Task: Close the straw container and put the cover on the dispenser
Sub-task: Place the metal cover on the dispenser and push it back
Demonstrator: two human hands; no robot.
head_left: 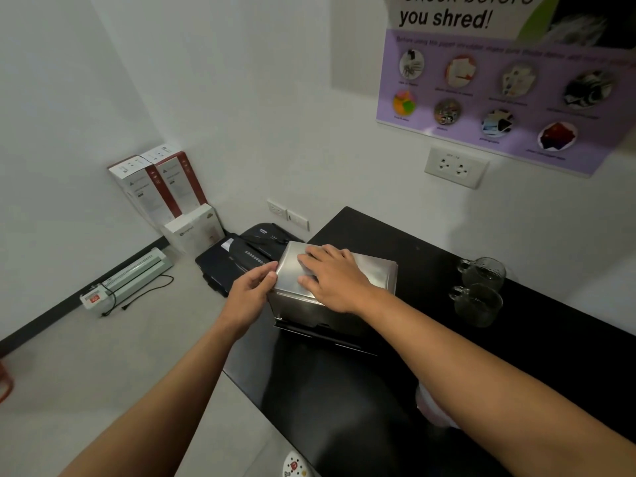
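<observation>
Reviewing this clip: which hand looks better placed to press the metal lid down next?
Right, probably. The right hand lies flat, fingers spread, on top of the metal lid of the straw container. The left hand only touches the lid's left edge with its fingertips, better suited to steadying.

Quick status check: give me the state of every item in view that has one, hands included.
Steel straw container: lid down, looks closed.
Right hand: flat on the lid.
Left hand: fingertips at the lid's left edge.
Two glass mugs: upright on the black counter.
Laminator: unplugged, on the floor.
Wall socket: unused.
</observation>
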